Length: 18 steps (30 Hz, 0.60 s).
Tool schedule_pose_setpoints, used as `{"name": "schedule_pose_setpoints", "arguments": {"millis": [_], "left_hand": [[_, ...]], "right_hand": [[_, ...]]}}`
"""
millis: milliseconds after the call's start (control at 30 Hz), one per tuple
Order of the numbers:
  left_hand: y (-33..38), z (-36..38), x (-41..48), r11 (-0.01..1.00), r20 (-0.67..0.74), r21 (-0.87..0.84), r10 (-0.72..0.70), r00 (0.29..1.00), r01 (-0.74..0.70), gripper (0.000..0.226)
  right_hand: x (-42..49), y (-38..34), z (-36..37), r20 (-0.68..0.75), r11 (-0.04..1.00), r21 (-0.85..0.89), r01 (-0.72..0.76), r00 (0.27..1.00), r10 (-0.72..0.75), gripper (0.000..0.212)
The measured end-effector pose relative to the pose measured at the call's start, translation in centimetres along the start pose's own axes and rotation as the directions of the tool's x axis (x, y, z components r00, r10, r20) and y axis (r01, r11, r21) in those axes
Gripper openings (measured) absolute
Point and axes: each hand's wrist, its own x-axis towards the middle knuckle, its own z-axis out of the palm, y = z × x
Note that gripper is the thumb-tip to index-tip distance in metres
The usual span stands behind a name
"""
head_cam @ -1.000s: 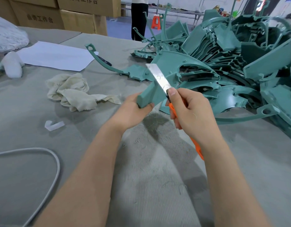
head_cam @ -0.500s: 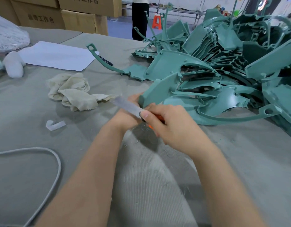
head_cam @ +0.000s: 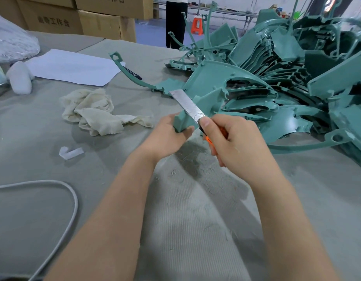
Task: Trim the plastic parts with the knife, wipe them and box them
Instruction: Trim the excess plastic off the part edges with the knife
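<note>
Left hand (head_cam: 167, 136): wrapped round near end of teal plastic part (head_cam: 184, 120), thumb on near face.
Right hand (head_cam: 234, 142): closed on orange handle of knife (head_cam: 188, 107), thumb pressed at blade root.
Blade: extended long, laid along part's upper edge, tip pointing away; exact contact line hard to read, probably on the flash.
Part location: in left hand, just above table (head_cam: 195, 230), close beside pile of parts (head_cam: 277, 94).
Risk 1: slip off the edge into left fingers, just beside blade; cause, excess push.
Risk 2: snapped blade; cause, sideways twist on so long an extension.
Risk 3: gouge in finished face; cause, steep angle.
Stage: trimming, 1 part in hand; rag (head_cam: 92, 114) lying apart to the left, wiping and boxing not yet begun.
</note>
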Motion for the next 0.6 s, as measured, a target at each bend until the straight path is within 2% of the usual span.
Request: {"name": "schedule_pose_setpoints", "arguments": {"millis": [67, 133, 200, 267, 367, 500, 600], "left_hand": [[0.6, -0.1, -0.4, 1.0, 0.022, -0.026, 0.007, 1.0, -0.007, 0.017], [0.7, -0.2, -0.8, 0.998, 0.042, -0.068, 0.011, 0.999, -0.008, 0.028], [0.2, -0.2, -1.0, 0.995, 0.079, -0.046, -0.079, 0.994, 0.083, 0.033], [-0.4, -0.5, -1.3, 0.985, 0.044, 0.001, -0.173, 0.984, 0.173, 0.04], [-0.1, 0.0, -0.5, 1.0, -0.017, 0.021, -0.003, 1.0, 0.003, 0.039], [-0.6, 0.2, 0.2, 0.998, -0.022, -0.056, 0.017, 1.0, -0.018, 0.029], [-1.0, 0.2, 0.4, 0.998, -0.034, -0.058, 0.026, 0.999, -0.028, 0.027]], "right_hand": [[-0.1, -0.2, -0.1, 0.025, 1.0, -0.002, 0.014, 1.0, -0.014, 0.045], [-0.2, -0.6, 0.4, 0.107, 0.999, -0.033, 0.032, 0.994, -0.028, 0.041], [-0.3, -1.0, 1.0, 0.208, 0.994, -0.091, 0.064, 0.977, -0.043, 0.039], [-0.3, -0.9, 1.2, 0.223, 0.999, 0.001, 0.041, 0.974, -0.04, 0.039], [-0.2, -0.3, 0.4, 0.08, 0.987, 0.159, -0.008, 0.997, -0.005, 0.041], [0.1, 0.8, 0.1, -0.132, 0.99, 0.133, -0.043, 0.989, 0.061, 0.042], [0.2, 1.2, 0.3, -0.163, 0.992, 0.112, -0.052, 0.984, 0.069, 0.044]]}}
